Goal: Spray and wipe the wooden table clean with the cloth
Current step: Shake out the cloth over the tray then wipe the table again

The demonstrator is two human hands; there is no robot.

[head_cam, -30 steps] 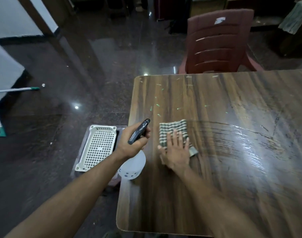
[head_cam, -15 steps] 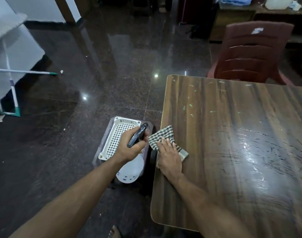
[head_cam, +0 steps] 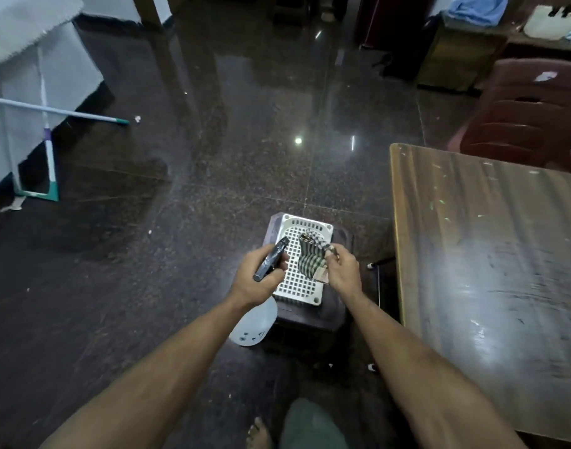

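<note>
Cloth [head_cam: 311, 259] lifted off the wooden table [head_cam: 491, 270], now at frame centre over the white basket [head_cam: 297, 283].
Right hand [head_cam: 342, 270] pinches it; left hand [head_cam: 256, 280] grips spray bottle [head_cam: 255, 322], body half hidden; table cut off right.

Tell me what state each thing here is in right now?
Left hand: grips the spray bottle.
Spray bottle: held off the table, beside the basket.
Right hand: pinches the cloth.
Cloth: bunched, hanging above the basket.
Basket: on a dark stool.
Wooden table: wet sheen.
</note>
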